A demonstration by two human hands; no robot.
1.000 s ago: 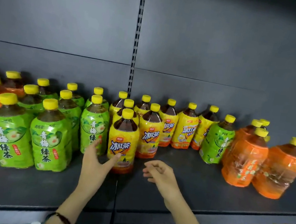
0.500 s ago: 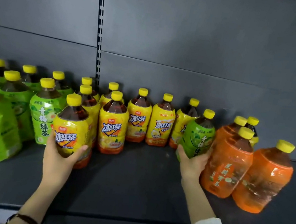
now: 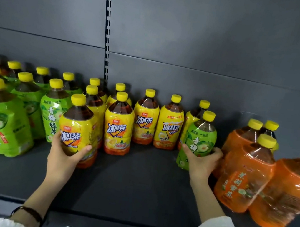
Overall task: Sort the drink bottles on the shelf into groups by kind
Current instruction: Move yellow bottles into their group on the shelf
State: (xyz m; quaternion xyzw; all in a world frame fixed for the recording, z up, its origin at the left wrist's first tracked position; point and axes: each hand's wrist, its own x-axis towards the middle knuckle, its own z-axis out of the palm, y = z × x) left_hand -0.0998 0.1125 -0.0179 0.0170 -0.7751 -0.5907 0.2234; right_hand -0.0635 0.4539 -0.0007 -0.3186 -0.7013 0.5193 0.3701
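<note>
Bottles of full tea like these should feel weighty and stiff, since the liquid stands high in the necks. Their glossy shrink sleeves look slick, so a wrap round the lower body seems surer than a pinch at the cap.

The left hand (image 3: 63, 156) grips a yellow bottle (image 3: 76, 131) that way, thumb on one side of the label and fingers curled round the other. This bottle leans a little and sits at the front of the shelf (image 3: 134, 188), between the green group (image 3: 3, 122) and the yellow row (image 3: 144, 124). The right hand (image 3: 201, 161) wraps the lower half of a lone green bottle (image 3: 200, 138), which stands between the yellow row and the orange bottles (image 3: 243, 172) and just beside both.

I cannot tell whether either held bottle is lifted or rests on the shelf, because the hands cover their bases. The back rows show little more than caps. One bottle behind the orange ones shows only a cap and a dark shoulder, so its kind is unclear. The leftmost bottles and the rightmost orange one are cut off by the frame edges, and the wide lens bends them.
</note>
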